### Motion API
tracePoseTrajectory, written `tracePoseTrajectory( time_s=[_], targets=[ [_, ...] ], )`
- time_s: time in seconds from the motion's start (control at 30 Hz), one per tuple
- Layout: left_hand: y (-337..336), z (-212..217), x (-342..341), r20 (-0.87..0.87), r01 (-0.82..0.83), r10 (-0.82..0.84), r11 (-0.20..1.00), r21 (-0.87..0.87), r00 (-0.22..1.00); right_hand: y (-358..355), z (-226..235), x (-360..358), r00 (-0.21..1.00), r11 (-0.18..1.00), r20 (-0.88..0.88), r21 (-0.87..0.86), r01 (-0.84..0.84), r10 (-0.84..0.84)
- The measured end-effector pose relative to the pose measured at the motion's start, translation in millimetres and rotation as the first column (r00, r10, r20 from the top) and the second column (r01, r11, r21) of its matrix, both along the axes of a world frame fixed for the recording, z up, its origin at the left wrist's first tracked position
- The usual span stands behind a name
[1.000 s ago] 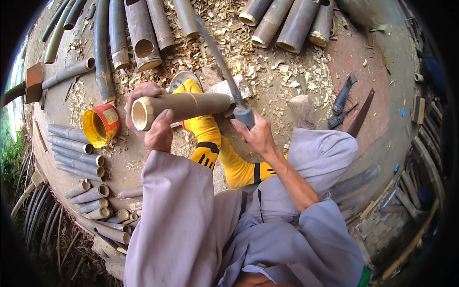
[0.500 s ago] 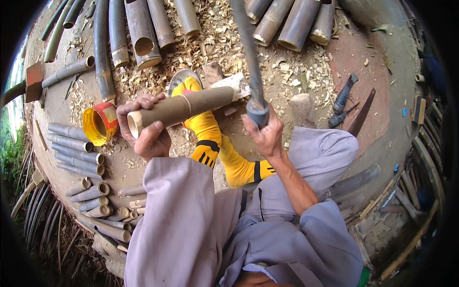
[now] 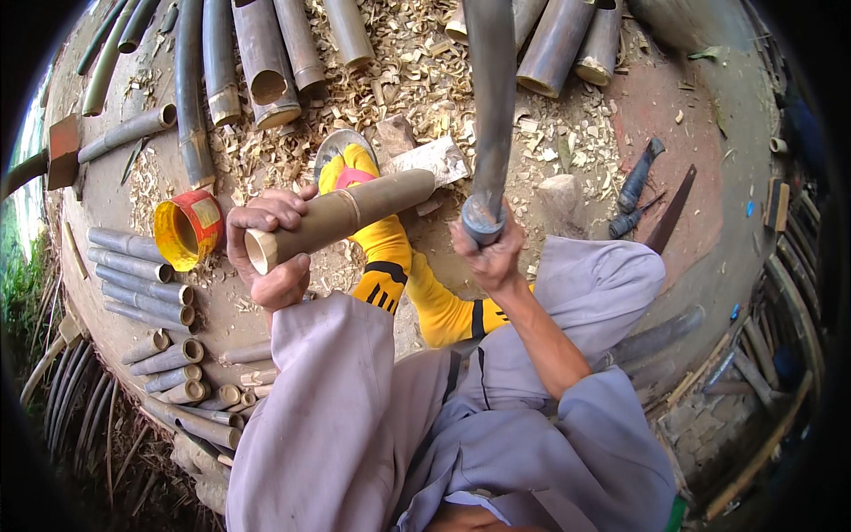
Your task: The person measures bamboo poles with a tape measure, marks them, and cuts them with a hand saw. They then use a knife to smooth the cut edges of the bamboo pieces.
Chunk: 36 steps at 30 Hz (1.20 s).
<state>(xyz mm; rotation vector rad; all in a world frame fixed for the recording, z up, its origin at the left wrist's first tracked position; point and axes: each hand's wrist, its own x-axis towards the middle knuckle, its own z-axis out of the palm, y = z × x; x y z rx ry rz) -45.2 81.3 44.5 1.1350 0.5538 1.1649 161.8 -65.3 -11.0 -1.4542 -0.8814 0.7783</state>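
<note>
My left hand (image 3: 270, 244) is closed around the near left end of a brownish bamboo tube (image 3: 355, 206), fingers over the top and thumb below its cut opening. The tube slants up to the right, its far end against a pale wooden block (image 3: 436, 161). My right hand (image 3: 493, 255) grips the round handle end of a long dark-bladed knife (image 3: 490, 97), apart from the tube. Its blade points away and rises up out of the top of the picture; the part beyond that edge is hidden. My feet, in yellow socks (image 3: 381, 239), are beneath the tube.
A red and yellow tin (image 3: 188, 229) stands left of my left hand, beside stacked short bamboo pieces (image 3: 142, 275). Longer bamboo poles (image 3: 266, 62) lie at the far side among wood shavings (image 3: 390, 80). At right lie a saw (image 3: 672, 208) and a dark-handled tool (image 3: 636, 177).
The knife has swung slightly to the right, its blade looking broader and closer. The tube has rolled or shifted slightly in my left hand, its near end a little lower.
</note>
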Motion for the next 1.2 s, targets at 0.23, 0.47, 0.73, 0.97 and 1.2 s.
tracePoseTrajectory(
  time_s=[0.23, 0.47, 0.73, 0.97, 1.2],
  targets=[
    [-1, 10, 17, -0.048, 0.042, -0.037, 0.994, 0.101, 0.998, -5, -25, 7, 0.973, 0.825, 0.016, -0.535, -0.184, 0.228],
    [7, -1, 10, 0.004, 0.159, -0.162, 0.973, 0.167, 0.987, -3, -28, 10, 0.993, 0.92, -0.002, -0.375, -0.114, 0.122],
    [5, 4, 12, 0.167, -0.265, 0.329, 0.91, -0.317, 0.93, -15, -32, 16, 0.976, 0.815, -0.195, -0.547, -0.19, 0.097],
    [24, -15, 57, -0.159, 0.043, -0.222, 0.697, -0.715, 0.962, -48, -33, 30, 0.958, 0.886, -0.207, -0.456, 0.087, -0.2],
    [125, -98, 98, -0.876, -0.24, 0.29, 0.948, 0.208, 0.385, -56, -21, 31, 0.982, 0.916, -0.075, -0.377, 0.135, -0.175]
  ],
)
